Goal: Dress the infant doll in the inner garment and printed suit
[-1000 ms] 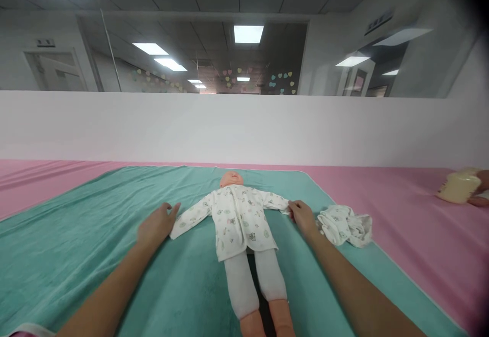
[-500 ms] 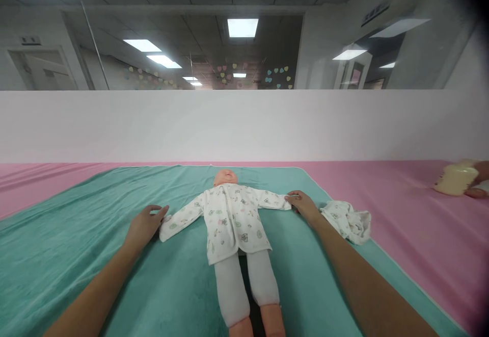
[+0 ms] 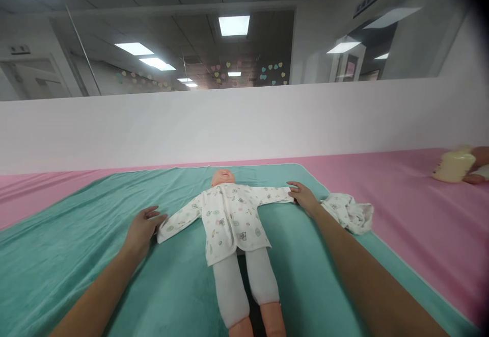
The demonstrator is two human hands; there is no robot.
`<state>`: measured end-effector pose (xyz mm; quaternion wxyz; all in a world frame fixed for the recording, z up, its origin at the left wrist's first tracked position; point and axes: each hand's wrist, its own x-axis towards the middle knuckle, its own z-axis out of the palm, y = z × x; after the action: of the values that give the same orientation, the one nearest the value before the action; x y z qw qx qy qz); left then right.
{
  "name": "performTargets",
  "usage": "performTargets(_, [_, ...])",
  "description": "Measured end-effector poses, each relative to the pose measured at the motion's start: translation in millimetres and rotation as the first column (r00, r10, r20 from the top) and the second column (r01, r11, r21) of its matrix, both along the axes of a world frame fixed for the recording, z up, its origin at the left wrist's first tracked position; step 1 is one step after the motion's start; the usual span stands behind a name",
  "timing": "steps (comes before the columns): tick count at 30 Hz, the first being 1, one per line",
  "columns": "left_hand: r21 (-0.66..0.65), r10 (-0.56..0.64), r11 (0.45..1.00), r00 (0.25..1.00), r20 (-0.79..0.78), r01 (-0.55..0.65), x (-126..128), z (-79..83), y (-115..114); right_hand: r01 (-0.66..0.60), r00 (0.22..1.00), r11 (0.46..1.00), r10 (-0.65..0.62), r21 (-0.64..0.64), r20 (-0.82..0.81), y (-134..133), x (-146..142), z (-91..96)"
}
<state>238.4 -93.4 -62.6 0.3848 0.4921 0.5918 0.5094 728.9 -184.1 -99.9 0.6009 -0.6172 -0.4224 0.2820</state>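
Note:
A baby doll [image 3: 223,176] lies on its back on the teal blanket [image 3: 175,286], head toward the wall. It wears a white printed jacket [image 3: 235,219] with the sleeves spread to both sides. White covering [image 3: 231,286] wraps its thighs, and the lower legs are bare. My left hand [image 3: 143,229] closes with bent fingers at the cuff of the sleeve on the left. At the other cuff, my right hand [image 3: 304,198] has its thumb side on the fabric, the index finger raised a little. The exact grip under both hands is partly hidden.
A crumpled printed white cloth [image 3: 349,212] lies beside my right forearm. Pink sheet [image 3: 405,204] shows around the blanket. Far right is a pale yellow bottle-like object [image 3: 454,166] with skin-coloured parts by it. A low white wall [image 3: 229,123] under glass stands behind.
My head view has tilted slightly. The index finger of my right hand has lifted from the cuff, and the fingers of my left hand are a little more spread. The doll lies as before.

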Motion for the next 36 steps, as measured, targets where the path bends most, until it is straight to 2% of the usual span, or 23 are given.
performTargets(5, [-0.008,0.101,0.995,0.953,0.287,-0.103,-3.5,1.8,1.0,0.04,0.999,0.999,-0.039,0.038,-0.018,9.3,12.3,-5.0])
performTargets(9, [0.072,0.193,0.971,0.929,0.315,-0.226,-8.8,5.7,3.2,0.043,0.999,0.998,-0.044,0.046,0.015,12.6,17.3,-7.8])
performTargets(13, [0.103,0.232,0.961,0.95,0.207,-0.257,-12.4,2.7,6.6,0.057,0.997,0.997,-0.059,0.055,0.044,14.5,18.1,-9.6])
performTargets(18, [0.09,0.29,0.954,0.956,-0.046,-0.286,-18.4,-5.6,8.7,0.112,0.982,0.991,-0.121,0.07,0.144,17.9,17.6,-11.6])
performTargets(20, [0.114,0.293,0.955,0.933,-0.208,-0.274,-20.9,-6.7,8.9,0.169,0.964,0.982,-0.182,0.081,0.195,18.2,18.3,-11.3])
performTargets(22, [0.227,0.298,0.949,0.863,-0.408,-0.22,-20.1,-5.8,8.2,0.251,0.933,0.963,-0.266,0.094,0.243,17.1,18.9,-9.9])
performTargets(24, [0.364,0.294,0.927,0.782,-0.549,-0.094,-13.9,-4.1,6.0,0.327,0.887,0.939,-0.345,0.109,0.307,15.1,17.1,-7.1])
performTargets(26, [0.443,0.249,0.894,0.752,-0.61,0.062,-2.0,-3.1,2.2,0.349,0.849,0.928,-0.373,0.132,0.374,13.5,9.4,-3.1])
performTargets(28, [0.462,0.167,0.86,0.737,-0.655,0.216,13.1,-3.2,-2.6,0.313,0.827,0.935,-0.354,0.165,0.436,13.4,-7.9,2.3])
performTargets(31, [0.41,0.034,0.808,0.661,-0.749,0.423,33.6,-4.5,-9.6,0.185,0.813,0.957,-0.278,0.225,0.512,15.4,-54.9,12.8])
performTargets(34, [0.258,-0.122,0.766,0.527,-0.841,0.59,42.8,-5.9,-14.0,-0.079,0.853,0.958,-0.078,0.276,0.516,15.9,-116.2,25.0])
performTargets(36, [0.177,-0.193,0.749,0.466,-0.864,0.639,42.1,-6.8,-15.5,-0.254,0.864,0.938,0.11,0.238,0.491,14.1,-152.1,32.6])
